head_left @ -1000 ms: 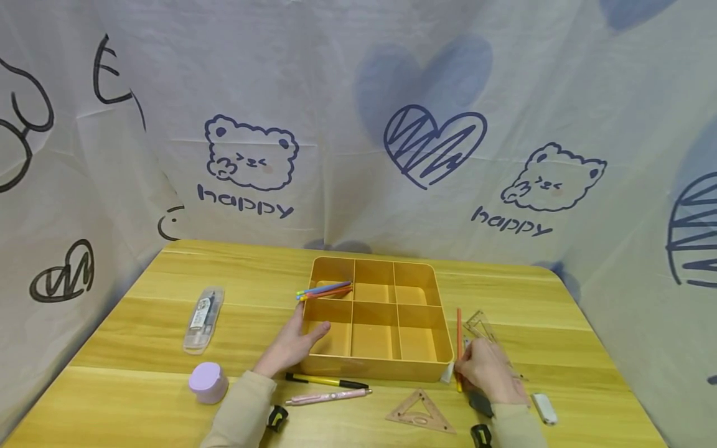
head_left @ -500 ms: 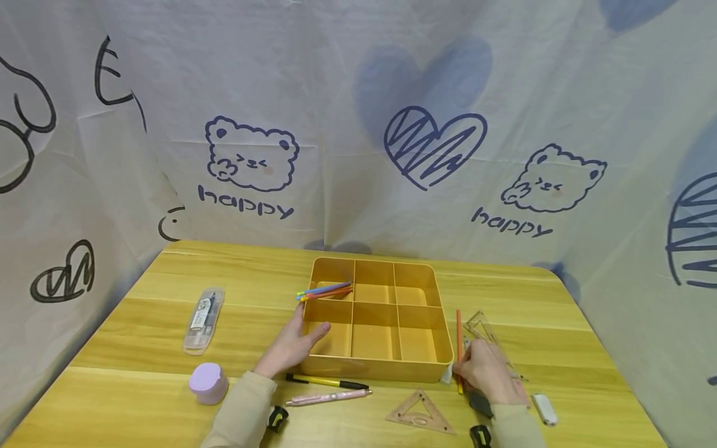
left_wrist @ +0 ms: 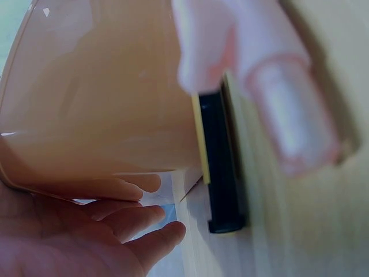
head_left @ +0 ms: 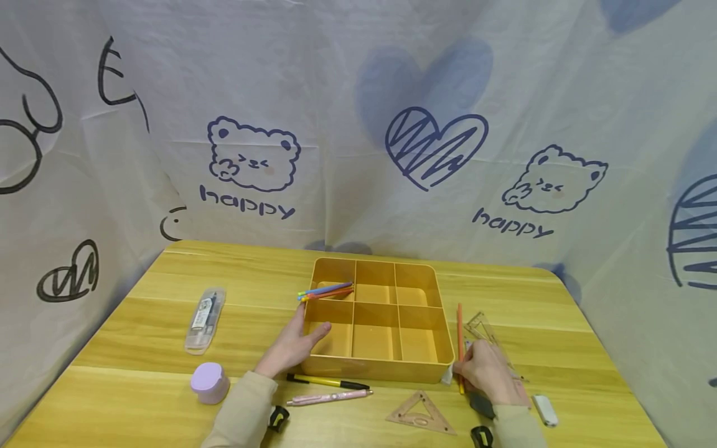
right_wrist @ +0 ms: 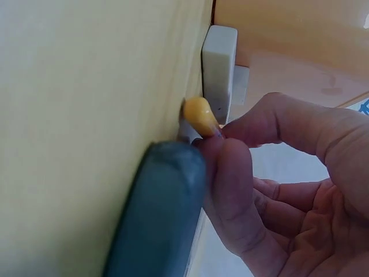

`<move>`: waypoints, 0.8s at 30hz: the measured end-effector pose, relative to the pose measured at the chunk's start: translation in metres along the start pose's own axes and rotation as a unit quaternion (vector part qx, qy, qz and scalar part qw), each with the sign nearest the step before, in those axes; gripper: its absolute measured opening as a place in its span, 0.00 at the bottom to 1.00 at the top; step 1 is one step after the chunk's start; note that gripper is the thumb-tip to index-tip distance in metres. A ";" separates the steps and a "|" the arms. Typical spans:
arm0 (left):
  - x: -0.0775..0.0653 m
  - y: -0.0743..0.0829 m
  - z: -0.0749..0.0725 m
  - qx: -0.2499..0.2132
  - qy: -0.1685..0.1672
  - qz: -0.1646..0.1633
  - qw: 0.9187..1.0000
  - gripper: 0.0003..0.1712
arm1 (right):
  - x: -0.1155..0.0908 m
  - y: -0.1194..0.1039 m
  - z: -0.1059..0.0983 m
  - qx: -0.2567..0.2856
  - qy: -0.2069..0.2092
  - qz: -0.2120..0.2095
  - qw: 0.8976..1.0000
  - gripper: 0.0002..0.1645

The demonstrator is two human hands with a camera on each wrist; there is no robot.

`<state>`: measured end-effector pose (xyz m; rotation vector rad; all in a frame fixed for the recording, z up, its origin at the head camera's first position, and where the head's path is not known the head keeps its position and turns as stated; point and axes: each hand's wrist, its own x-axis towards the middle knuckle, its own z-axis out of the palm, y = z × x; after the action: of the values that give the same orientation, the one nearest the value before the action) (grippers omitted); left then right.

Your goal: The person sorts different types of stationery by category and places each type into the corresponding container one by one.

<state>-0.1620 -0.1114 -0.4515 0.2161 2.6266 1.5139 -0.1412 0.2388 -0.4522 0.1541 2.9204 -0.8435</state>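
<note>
My left hand [head_left: 294, 345] rests at the left front corner of a yellow six-compartment organizer box [head_left: 375, 368]. Its thumb reaches over the rim, and its fingers lie along the outer wall with little bend. Near the box's right side, my right hand [head_left: 487, 370] pinches an orange pencil [head_left: 460, 330] between thumb and fingertips; the pencil's rounded yellow end [right_wrist: 199, 114] shows in the right wrist view. Several coloured pencils [head_left: 327, 291] lie across the back left compartment, their ends over the rim. A dark green rounded item [right_wrist: 161, 202] lies beside the right hand.
Before the box lie a yellow-black pen [head_left: 327, 381], a pink pen [head_left: 328, 397] and a triangular ruler [head_left: 419, 414]. Another set square [head_left: 480, 325] and a white eraser [head_left: 544, 410] are at right. A clear pen case [head_left: 204, 320] and lilac round container [head_left: 209, 382] stand left.
The far end of the orange pencil has risen slightly in the right hand's pinch. The left hand and the box keep their places.
</note>
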 end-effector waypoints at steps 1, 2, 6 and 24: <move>0.000 0.000 0.000 0.000 0.000 -0.001 1.000 0.49 | 0.000 0.000 0.000 -0.001 0.002 0.001 1.000 0.11; -0.001 0.001 0.000 -0.001 0.001 0.000 1.000 0.49 | 0.001 0.000 0.000 -0.003 0.003 0.002 1.000 0.11; -0.001 0.001 0.000 -0.004 0.004 0.006 1.000 0.48 | 0.002 0.001 -0.001 -0.018 0.012 0.002 1.000 0.10; -0.001 0.000 0.000 -0.006 -0.004 0.007 1.000 0.49 | 0.005 -0.003 -0.002 -0.009 0.130 -0.069 0.989 0.05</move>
<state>-0.1609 -0.1114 -0.4516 0.2408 2.6149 1.5301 -0.1471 0.2379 -0.4497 0.0667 3.2137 -0.8765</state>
